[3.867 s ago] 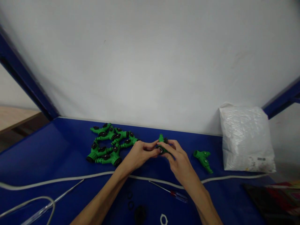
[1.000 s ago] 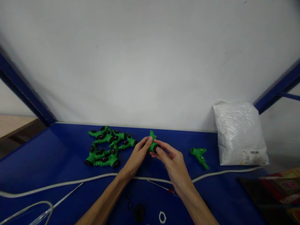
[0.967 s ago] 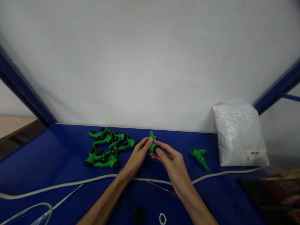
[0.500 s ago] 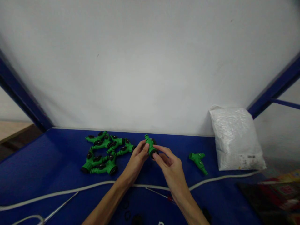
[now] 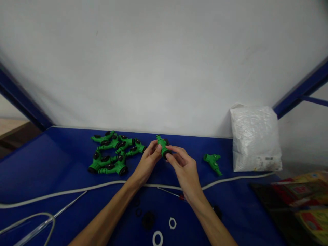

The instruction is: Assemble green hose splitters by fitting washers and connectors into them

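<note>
Both hands share one green hose splitter with a black collar at its lower end, raised over the blue table. My left hand grips its body from the left, thumb on top. My right hand pinches the black collar end, and its fingers partly hide that end. To the left lies a group of several green hose splitters with black valve knobs. A lone green splitter without visible black parts rests right of my right hand.
A white cable crosses the blue table. Near my forearms lie a screwdriver, white rings and a black round part. A white plastic package leans on the wall; colourful packets are at right.
The camera view has tilted down a little, so the white rings near the front now show. Both hands still hold the same splitter in much the same grip.
</note>
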Demonstrator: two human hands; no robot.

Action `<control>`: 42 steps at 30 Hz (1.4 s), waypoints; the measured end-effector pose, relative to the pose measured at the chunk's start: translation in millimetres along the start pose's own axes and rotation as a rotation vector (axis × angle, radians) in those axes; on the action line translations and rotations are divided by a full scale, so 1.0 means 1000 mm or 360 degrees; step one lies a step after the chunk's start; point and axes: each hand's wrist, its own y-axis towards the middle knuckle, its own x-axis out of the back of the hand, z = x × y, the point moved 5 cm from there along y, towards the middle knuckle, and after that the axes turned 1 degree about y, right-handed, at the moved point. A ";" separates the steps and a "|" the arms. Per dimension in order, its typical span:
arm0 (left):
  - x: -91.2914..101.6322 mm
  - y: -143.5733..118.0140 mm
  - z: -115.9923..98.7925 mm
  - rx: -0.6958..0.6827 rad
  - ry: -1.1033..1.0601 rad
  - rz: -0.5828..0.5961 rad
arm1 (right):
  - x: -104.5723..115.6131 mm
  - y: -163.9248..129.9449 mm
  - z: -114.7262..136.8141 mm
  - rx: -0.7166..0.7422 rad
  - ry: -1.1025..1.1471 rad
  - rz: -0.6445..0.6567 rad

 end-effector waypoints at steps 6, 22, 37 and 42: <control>0.002 0.000 -0.002 0.0031 0.0121 -0.0067 | -0.001 0.000 0.008 -0.0050 -0.0010 0.0023; -0.001 -0.002 -0.022 -0.0107 0.0680 -0.0096 | -0.004 -0.001 0.006 -0.0145 0.0071 0.0091; 0.007 0.001 -0.025 -0.0144 0.0904 -0.0089 | -0.006 -0.003 0.004 -0.0163 0.0012 0.0274; 0.006 0.001 -0.025 -0.0086 0.0903 -0.0093 | -0.007 -0.003 0.002 -0.0208 0.0040 0.0330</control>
